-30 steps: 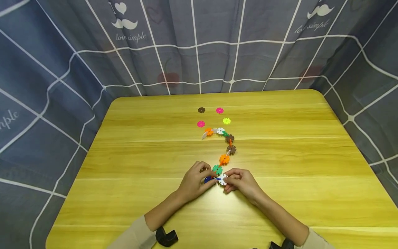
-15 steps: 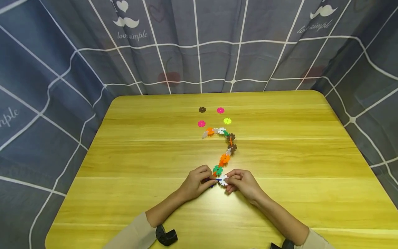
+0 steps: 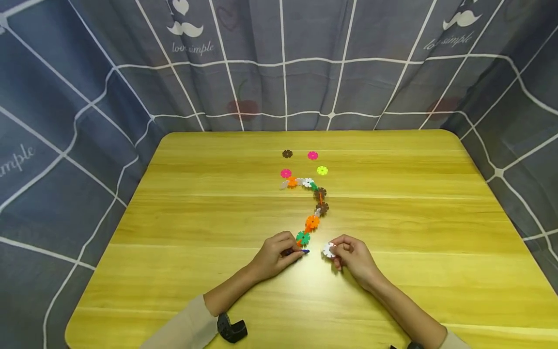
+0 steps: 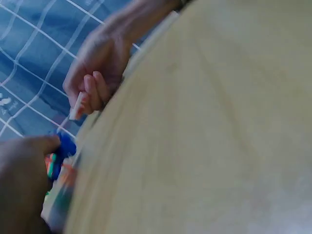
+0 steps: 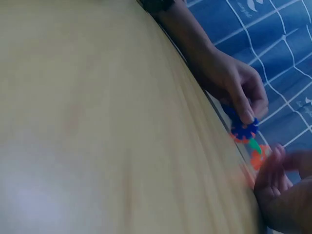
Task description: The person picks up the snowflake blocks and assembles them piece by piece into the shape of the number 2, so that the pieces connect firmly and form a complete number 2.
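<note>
A curved chain of linked notched plastic discs lies on the table, with an orange disc (image 3: 312, 222) and a green disc (image 3: 302, 238) toward its near end. My left hand (image 3: 279, 252) pinches a blue disc (image 5: 244, 130) at that near end, most of it hidden by the fingers in the head view. To the right, apart from the chain, my right hand (image 3: 352, 257) pinches a white disc (image 3: 329, 250) between thumb and fingers. In the left wrist view the white disc shows edge-on, with a gap between it and the blue one.
Beyond the chain lie loose discs: a brown one (image 3: 287, 153), a yellow one (image 3: 322, 170) and two pink ones, the nearer pink disc (image 3: 286, 173) close to the chain's far end. A grid-patterned curtain (image 3: 305, 87) hangs around the wooden table (image 3: 196, 203).
The white disc has come away from the blue disc and moved right in my right hand. My left hand stays at the chain's near end, still pinching the blue disc.
</note>
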Demonstrator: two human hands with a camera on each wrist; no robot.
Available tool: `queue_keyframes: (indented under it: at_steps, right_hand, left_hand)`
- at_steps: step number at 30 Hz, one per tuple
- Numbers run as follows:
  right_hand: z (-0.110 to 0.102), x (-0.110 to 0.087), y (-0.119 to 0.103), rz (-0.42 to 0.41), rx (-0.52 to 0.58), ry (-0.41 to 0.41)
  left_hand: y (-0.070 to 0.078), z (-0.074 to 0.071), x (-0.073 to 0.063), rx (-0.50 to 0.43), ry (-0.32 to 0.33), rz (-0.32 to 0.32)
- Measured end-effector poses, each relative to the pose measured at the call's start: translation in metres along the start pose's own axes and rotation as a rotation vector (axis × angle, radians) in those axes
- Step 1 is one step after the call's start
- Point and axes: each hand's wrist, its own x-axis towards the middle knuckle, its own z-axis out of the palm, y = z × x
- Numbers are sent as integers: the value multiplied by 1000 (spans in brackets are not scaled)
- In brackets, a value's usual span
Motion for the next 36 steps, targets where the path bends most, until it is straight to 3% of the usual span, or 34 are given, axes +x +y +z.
queue_keyframes:
  at_steps: [7, 16, 26, 36]
  right_hand:
    - [1, 0, 1, -20, -31, -113]
    - [8, 1, -5, 19, -21, -117]
    - [13, 5, -2, -14, -47, -198]
    - [19, 4, 2, -47, 51, -205]
  left_hand:
    - [1, 5, 3, -38, 38, -12]
    - [3, 4, 5, -19, 50, -15]
    - [3, 5, 2, 153, 22, 110]
    - [3, 7, 3, 150, 73, 164]
